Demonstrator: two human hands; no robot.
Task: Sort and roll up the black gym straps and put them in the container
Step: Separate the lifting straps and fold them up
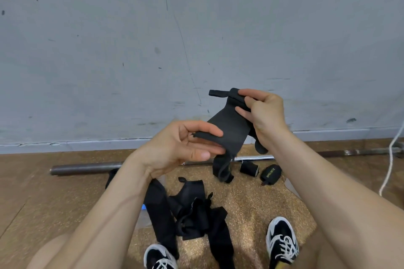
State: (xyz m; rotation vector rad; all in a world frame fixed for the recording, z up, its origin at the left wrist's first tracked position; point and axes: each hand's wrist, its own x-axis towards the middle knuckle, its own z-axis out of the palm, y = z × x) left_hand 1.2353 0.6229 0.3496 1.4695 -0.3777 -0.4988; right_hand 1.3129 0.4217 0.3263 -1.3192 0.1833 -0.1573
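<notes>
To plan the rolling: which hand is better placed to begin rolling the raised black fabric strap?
Probably the right hand: its fingers curl round the looped top end of the black fabric strap. The left hand only pinches a flat edge lower down.

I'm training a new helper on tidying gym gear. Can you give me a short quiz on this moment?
1. True or false: the left hand holds nothing.
2. How many rolled straps lie on the floor near the barbell? A one, B two, C four.
3. Which hand holds the upper end of the lifted strap?

Key: 1 false, it pinches the strap's lower end; 2 B; 3 the right hand.
</notes>
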